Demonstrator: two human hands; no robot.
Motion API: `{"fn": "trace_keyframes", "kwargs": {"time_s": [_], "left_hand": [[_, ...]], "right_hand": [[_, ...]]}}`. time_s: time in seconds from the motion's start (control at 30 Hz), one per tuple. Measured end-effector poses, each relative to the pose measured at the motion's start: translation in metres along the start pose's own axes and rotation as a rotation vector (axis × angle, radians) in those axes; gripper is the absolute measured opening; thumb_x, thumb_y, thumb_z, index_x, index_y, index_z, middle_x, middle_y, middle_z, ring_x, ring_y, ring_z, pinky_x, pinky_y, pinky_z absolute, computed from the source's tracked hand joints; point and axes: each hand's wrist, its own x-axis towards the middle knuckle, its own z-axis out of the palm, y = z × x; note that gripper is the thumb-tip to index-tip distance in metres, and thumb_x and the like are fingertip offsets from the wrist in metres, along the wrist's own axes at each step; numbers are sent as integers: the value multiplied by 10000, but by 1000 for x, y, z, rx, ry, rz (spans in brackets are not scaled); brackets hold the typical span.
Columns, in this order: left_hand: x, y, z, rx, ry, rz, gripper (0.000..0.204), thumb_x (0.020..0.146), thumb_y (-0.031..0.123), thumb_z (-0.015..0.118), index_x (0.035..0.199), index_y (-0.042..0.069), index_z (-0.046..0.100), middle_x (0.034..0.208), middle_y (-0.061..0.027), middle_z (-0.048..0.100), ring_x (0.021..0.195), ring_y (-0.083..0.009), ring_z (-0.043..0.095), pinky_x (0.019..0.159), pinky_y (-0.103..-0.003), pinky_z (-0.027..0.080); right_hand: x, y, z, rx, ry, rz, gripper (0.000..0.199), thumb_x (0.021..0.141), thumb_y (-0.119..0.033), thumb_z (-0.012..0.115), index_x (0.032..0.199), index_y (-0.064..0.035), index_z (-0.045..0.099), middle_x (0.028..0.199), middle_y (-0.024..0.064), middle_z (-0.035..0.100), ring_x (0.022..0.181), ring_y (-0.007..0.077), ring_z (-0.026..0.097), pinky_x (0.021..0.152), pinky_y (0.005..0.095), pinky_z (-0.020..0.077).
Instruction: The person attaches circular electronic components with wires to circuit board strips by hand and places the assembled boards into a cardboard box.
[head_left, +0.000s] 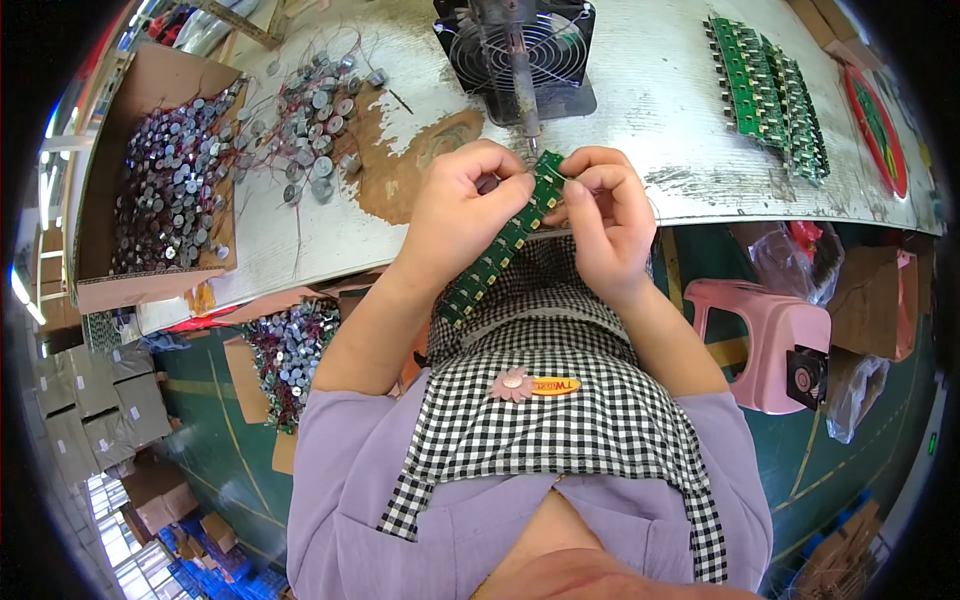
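Observation:
A long strip of green circuit boards point(497, 262) runs slantwise between my hands, its upper end just below the tip of an upright soldering iron point(528, 105). My left hand point(462, 212) is closed, with the thumb pressed on the strip's left edge near that end. A small dark rounded thing, perhaps a motor, shows in part between its fingers. On the other side, my right hand point(612, 222) pinches with thumb and forefinger right beside the strip's upper right edge. What sits in that pinch is too small to make out.
Behind the iron stands a black fan point(520, 50). Small wired motors lie loose point(322, 120) and fill a cardboard box point(105, 195) on the left. More board strips point(760, 95) and a red-rimmed tray point(876, 130) are at right. A pink stool point(765, 335) stands below the table edge.

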Motion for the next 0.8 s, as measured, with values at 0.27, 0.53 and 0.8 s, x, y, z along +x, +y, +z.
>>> {"fn": "trace_keyframes", "kwargs": {"time_s": [0.27, 0.53, 0.8], "left_hand": [[2, 2, 0, 20, 10, -63, 114, 789, 69, 654, 778, -43, 641, 731, -33, 615, 634, -63, 523, 564, -232, 419], [3, 7, -3, 45, 47, -60, 111, 777, 72, 657, 761, -37, 641, 695, -22, 606, 617, -55, 512, 549, -231, 411], [3, 9, -4, 46, 36, -56, 110, 775, 72, 656, 761, -36, 642, 693, -24, 610, 624, -53, 517, 556, -231, 415]], "right_hand": [[3, 4, 8, -231, 65, -148, 80, 866, 69, 596, 897, 39, 528, 978, 152, 601, 641, 119, 614, 544, 228, 536], [10, -2, 11, -311, 36, -201, 109, 815, 87, 630, 852, 27, 547, 937, 152, 606, 696, 164, 611, 535, 240, 524], [11, -3, 12, -303, 54, -202, 112, 814, 83, 632, 845, 23, 543, 943, 146, 614, 681, 161, 618, 532, 244, 524]]}}
